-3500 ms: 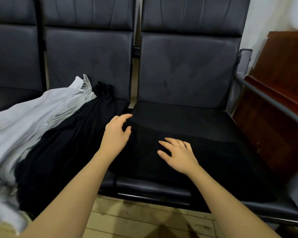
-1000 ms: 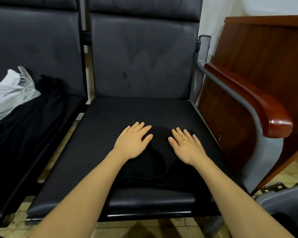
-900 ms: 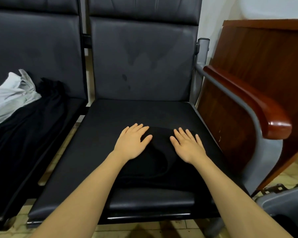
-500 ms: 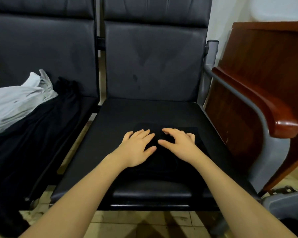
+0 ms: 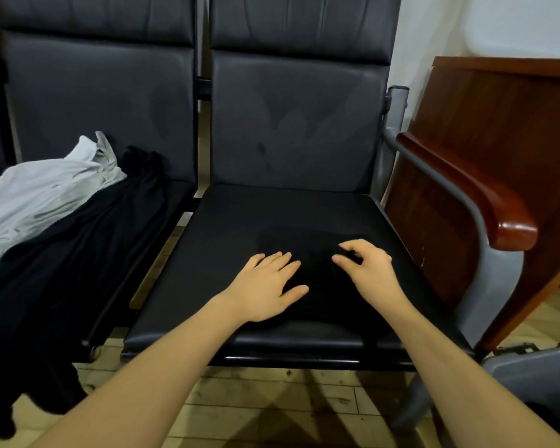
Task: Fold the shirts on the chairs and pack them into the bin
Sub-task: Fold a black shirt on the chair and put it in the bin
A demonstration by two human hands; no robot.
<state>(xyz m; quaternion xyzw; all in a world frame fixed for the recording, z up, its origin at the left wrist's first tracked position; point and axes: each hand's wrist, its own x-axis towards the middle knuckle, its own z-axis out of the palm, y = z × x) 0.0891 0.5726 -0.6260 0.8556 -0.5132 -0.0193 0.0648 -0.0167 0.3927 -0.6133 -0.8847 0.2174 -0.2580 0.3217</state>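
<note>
Our left hand [image 5: 265, 287] lies flat, fingers straight, on the folded black shirt [image 5: 317, 270] at centre frame on the black chair seat [image 5: 233, 221]; our right hand [image 5: 367, 270] touches it, fingers loosely curled, grasping nothing. White shirt [image 5: 39, 198] lies left.

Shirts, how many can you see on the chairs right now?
3: a folded black shirt on the right seat under both hands, a loose black shirt draped over the left seat, and a white shirt lying on it. More may be hidden beneath.

Single head-worn wide-angle view, looking forward and down, close over the black chair seat [image 5: 282, 221] (straight edges bow outward)
</note>
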